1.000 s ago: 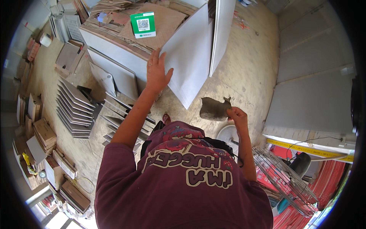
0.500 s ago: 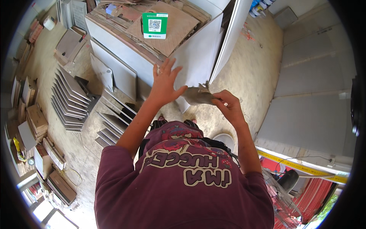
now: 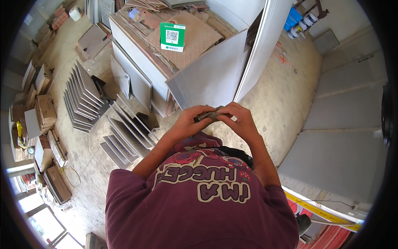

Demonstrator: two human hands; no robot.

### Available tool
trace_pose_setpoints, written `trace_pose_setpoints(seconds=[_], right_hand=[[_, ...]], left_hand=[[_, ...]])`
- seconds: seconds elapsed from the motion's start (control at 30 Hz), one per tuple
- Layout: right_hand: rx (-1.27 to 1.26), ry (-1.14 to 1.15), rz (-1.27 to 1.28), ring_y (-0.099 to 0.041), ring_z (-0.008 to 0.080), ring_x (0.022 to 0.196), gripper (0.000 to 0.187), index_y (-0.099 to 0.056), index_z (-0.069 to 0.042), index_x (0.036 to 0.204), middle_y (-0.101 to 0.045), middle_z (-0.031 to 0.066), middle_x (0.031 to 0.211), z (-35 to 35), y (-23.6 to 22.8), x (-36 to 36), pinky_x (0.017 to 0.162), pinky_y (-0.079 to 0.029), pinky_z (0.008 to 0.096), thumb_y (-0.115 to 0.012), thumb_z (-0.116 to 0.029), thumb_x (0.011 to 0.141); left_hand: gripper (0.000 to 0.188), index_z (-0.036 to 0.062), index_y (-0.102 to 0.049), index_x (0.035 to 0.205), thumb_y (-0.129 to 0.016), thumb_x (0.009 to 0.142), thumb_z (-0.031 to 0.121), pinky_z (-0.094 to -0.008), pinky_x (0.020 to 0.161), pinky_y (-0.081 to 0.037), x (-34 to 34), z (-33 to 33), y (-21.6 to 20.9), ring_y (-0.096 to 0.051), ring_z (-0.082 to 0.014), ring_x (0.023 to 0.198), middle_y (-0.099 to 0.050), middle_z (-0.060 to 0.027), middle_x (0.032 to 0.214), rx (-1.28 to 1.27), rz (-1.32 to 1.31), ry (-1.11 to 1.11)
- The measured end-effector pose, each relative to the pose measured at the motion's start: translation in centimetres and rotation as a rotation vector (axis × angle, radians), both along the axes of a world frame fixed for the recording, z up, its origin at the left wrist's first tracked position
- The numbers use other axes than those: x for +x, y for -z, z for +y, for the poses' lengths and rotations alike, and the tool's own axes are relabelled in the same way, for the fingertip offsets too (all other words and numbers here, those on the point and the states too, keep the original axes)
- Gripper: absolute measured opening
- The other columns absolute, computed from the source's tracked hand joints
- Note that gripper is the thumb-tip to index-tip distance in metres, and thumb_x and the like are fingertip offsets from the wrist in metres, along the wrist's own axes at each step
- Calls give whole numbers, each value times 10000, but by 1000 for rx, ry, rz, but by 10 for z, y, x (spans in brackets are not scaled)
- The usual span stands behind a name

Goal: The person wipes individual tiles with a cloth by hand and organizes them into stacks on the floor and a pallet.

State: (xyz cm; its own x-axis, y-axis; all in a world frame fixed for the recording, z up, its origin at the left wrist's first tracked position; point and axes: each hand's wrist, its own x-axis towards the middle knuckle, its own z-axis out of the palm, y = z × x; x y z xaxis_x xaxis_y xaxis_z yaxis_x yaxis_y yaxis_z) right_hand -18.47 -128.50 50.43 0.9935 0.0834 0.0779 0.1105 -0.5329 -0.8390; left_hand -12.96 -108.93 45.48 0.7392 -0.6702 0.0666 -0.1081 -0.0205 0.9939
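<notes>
A crumpled grey-brown cloth is bunched up between my two hands, in front of my body. My left hand grips its left end with the fingers curled over it. At the other end my right hand pinches it between thumb and fingers. Much of the cloth is hidden behind the fingers, so whether it is a rag or a glove does not show. Just beyond the hands stands a large pale grey panel, leaning against a stack; neither hand touches it.
A green-and-white card lies on cardboard atop the stack. To the left, racks hold several upright tiles and dark panels. Cardboard boxes line the far left. Buckets stand at the back right; large grey panels line the right.
My left hand has come down from its raised, spread position and closed on the cloth. The cloth, earlier hanging from my right hand alone, is now bunched between both. The view has shifted slightly.
</notes>
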Motion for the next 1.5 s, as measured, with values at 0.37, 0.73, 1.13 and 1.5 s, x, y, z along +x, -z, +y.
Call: trace_pose_setpoints(seconds=[0.37, 0.73, 1.13, 1.5], right_hand=[[127, 21, 69, -607, 163, 751, 194, -597, -41, 950, -585, 65, 868, -40, 25, -4, 684, -487, 277, -674, -85, 777], [124, 11, 61, -617, 185, 771, 184, -580, -32, 932, -565, 80, 886, -75, 44, -12, 688, -493, 278, -659, -42, 766], [71, 69, -26, -593, 159, 721, 143, -582, -14, 842, -564, 64, 813, -92, 42, -16, 672, -485, 266, -676, 11, 736], [192, 246, -172, -581, 111, 741, 105, -550, -17, 852, -577, 34, 822, -95, 14, 10, 711, -473, 240, -631, -1, 787]], left_hand=[[103, 9, -586, 908, -615, 827, 68, -237, 699, -427, -7, -40, 8, -515, -75, 761, -590, -11, 793, 31, 38, -116], [113, -3, -612, 872, -644, 801, 79, -242, 616, -429, -32, -73, 3, -529, -86, 656, -608, -24, 717, 171, -16, -237], [133, 9, -624, 868, -662, 787, 108, -274, 596, -468, -41, -85, 5, -594, -155, 636, -627, -76, 719, 217, -79, -250], [128, 13, -618, 861, -678, 753, 45, -266, 606, -483, -7, -66, -11, -604, -142, 654, -632, -62, 735, 164, -234, -292]])
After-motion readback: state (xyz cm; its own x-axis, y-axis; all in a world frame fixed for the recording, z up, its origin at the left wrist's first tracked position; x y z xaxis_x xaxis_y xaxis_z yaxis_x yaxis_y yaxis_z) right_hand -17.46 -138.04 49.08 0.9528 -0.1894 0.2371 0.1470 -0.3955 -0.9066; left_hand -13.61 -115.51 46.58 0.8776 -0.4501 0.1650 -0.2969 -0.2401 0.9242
